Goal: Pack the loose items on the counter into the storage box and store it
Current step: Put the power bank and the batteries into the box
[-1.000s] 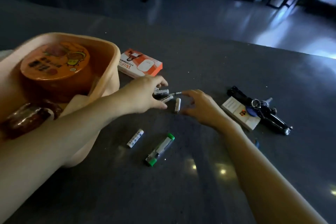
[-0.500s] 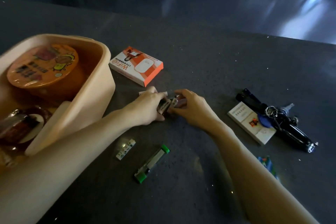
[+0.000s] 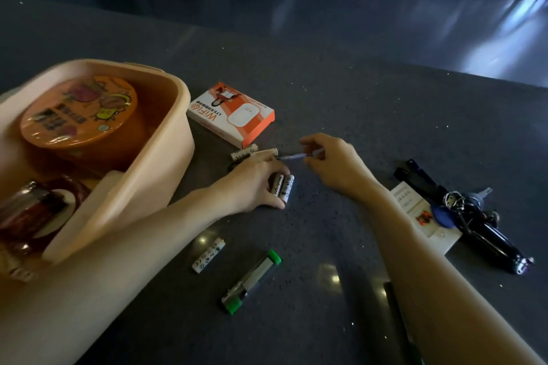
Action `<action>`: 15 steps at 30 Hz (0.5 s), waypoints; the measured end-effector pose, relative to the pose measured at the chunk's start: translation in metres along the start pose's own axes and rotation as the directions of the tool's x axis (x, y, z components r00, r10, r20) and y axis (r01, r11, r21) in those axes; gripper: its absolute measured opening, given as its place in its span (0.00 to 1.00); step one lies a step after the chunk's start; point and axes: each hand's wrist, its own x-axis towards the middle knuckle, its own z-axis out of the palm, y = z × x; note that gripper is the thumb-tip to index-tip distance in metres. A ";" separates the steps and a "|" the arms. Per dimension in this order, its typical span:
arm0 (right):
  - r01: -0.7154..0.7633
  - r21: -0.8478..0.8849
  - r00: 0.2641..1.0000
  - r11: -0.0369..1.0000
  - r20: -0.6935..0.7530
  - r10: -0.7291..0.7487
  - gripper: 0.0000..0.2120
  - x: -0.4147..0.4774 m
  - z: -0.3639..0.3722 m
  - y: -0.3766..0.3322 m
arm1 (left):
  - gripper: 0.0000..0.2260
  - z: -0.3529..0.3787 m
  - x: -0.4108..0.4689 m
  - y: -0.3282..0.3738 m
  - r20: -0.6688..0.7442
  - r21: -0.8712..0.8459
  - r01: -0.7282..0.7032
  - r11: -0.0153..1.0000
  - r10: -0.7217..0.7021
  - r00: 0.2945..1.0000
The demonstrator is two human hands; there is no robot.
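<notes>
Gathering is in hand at the middle of the desk [image 3: 355, 104]: the left hand [image 3: 252, 184] curls round white batteries [image 3: 281, 187], the right hand [image 3: 338, 166] pinches a thin pen [image 3: 292, 156] just beside them, and both loads next need lifting into the storage box [image 3: 181, 139] at the desk's left edge.

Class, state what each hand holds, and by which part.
Left hand grips a cluster of batteries, fingers and thumb curled round them; right hand pinches a pen partway along its shaft.

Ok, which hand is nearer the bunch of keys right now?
Right. The right hand, pinching a pen, is left of the keys; the left hand, gripping batteries, lies farther left beyond it.
</notes>
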 end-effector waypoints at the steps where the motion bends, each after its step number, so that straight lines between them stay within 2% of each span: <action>1: 0.001 -0.006 1.000 1.000 0.007 -0.001 0.16 0.002 0.000 0.000 | 0.23 0.000 -0.001 0.001 -0.006 -0.004 -0.005 1.000 0.005 1.000; 6: 0.015 -0.042 0.999 0.999 0.037 -0.013 0.18 0.014 0.005 -0.007 | 0.22 -0.002 -0.011 0.005 -0.022 0.052 0.092 0.994 -0.091 0.996; 9: 0.046 -0.066 0.998 0.997 0.056 -0.042 0.23 0.020 0.014 -0.014 | 0.25 -0.013 -0.026 0.006 -0.122 0.109 0.218 0.970 -0.204 0.971; 11: 0.055 -0.098 0.996 0.994 0.078 -0.048 0.26 0.025 0.024 -0.020 | 0.25 -0.024 -0.038 0.007 -0.173 0.138 0.255 0.957 -0.231 0.957; 15: 0.048 -0.215 0.994 0.975 0.106 -0.026 0.32 0.030 0.051 -0.030 | 0.24 -0.048 -0.059 0.007 -0.180 0.225 0.324 0.919 -0.288 0.941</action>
